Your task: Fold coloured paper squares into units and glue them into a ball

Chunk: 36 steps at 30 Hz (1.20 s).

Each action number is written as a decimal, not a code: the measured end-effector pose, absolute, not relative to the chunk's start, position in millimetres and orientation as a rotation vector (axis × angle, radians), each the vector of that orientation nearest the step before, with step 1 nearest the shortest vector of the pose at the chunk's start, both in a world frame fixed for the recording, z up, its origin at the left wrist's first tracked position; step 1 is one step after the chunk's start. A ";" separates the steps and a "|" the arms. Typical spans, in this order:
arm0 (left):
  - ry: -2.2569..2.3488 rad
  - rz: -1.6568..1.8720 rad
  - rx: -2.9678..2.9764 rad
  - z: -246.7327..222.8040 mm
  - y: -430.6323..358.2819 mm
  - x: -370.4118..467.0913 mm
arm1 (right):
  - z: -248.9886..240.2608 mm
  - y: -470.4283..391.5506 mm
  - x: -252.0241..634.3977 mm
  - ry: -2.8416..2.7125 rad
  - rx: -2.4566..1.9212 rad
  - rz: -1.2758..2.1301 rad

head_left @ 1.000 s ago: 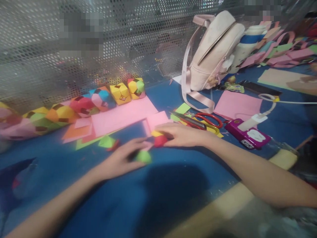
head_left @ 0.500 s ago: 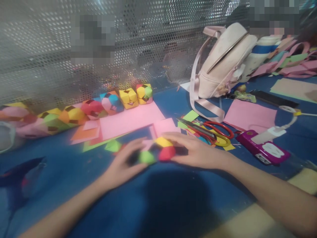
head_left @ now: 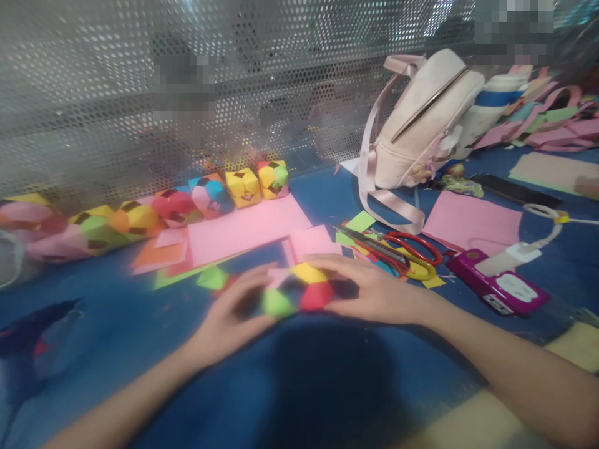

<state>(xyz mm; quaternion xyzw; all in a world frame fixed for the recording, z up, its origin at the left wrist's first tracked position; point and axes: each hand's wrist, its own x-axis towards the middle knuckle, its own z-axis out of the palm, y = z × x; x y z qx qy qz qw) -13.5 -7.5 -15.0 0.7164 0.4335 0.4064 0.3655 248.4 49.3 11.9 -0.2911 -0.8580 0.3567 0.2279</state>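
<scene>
Between my two hands is a folded paper ball [head_left: 315, 294] with pink, green, yellow and red faces, slightly blurred. My left hand [head_left: 236, 308] closes on its pink and green side. On the yellow and red side, my right hand [head_left: 367, 288] grips with thumb and fingers. A dark opening shows in the ball's middle. Just left of my left fingers lies a small green folded paper piece [head_left: 213, 278], with a red piece partly hidden behind the hand. Pink paper sheets [head_left: 248, 227] lie beyond my hands.
Finished paper balls [head_left: 243, 187] line the perforated metal panel [head_left: 281, 81]. Scissors [head_left: 407, 249] lie on paper scraps at right, near a purple power strip [head_left: 498, 280]. A pale backpack [head_left: 423, 125] and a bottle [head_left: 491, 112] stand behind. A glue gun [head_left: 32, 343] is at left.
The view has shifted slightly. Both hands keep hold of the paper ball, which has turned or tilted very little. Nothing has been let go.
</scene>
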 end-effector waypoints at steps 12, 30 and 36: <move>1.075 1.053 1.890 -17.4 -8.3 -13.6 | 8.3 48.1 246.0 -2.269 -0.763 1.109; 1.027 1.060 1.822 -18.3 -9.7 -11.8 | 6.9 45.5 246.2 -2.360 -0.741 0.837; 0.985 1.056 1.812 -17.0 -10.4 -11.7 | 9.3 45.1 247.0 -2.383 -0.744 0.847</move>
